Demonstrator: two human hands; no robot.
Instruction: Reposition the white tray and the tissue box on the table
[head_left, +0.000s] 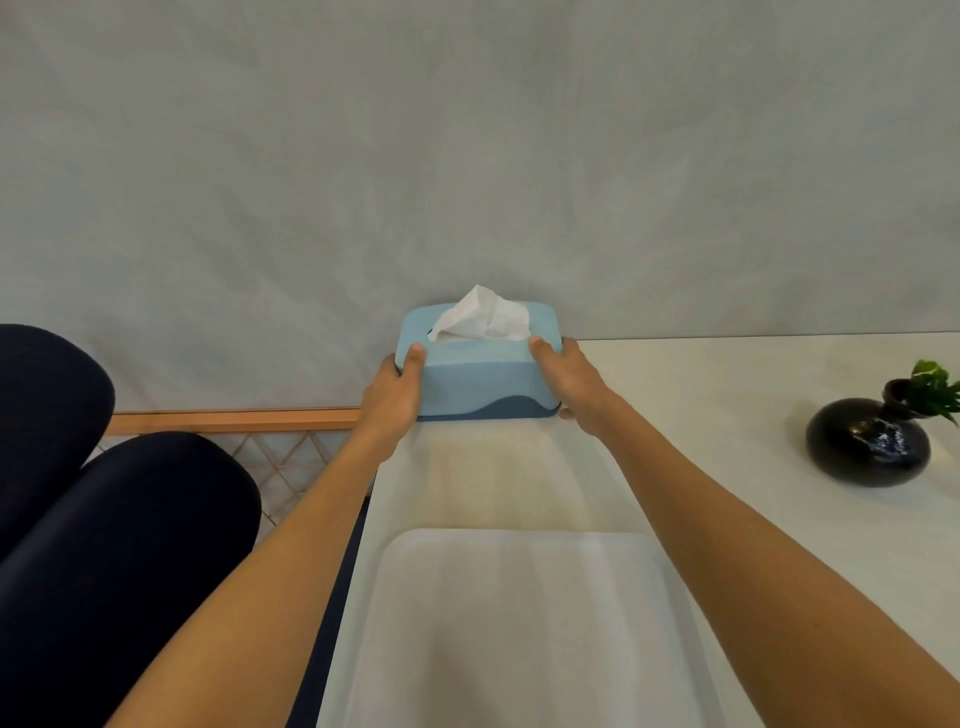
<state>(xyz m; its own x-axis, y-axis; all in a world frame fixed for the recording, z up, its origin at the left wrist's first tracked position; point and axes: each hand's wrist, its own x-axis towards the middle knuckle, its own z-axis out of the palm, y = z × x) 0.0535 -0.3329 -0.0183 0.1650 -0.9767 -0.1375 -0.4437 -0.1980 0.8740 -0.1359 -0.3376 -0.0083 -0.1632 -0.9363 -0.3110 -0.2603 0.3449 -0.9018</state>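
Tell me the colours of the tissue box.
Light blue tissue box with a darker blue wave along its base; head view.

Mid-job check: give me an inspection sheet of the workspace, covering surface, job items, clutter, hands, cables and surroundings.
Surface: white table, no spills seen.
Job's things: blue tissue box at the far left corner of the table, near the wall, a tissue sticking out of its top; white tray at the near edge, apart from the box and with nothing in it.
Clutter: black vase with green leaves, on the right side of the table.
Grippers: left hand and right hand grip the two ends of the box.
Cables: nothing seen.
Surroundings: grey wall behind; dark blue cushions and a wooden lattice frame to the left.
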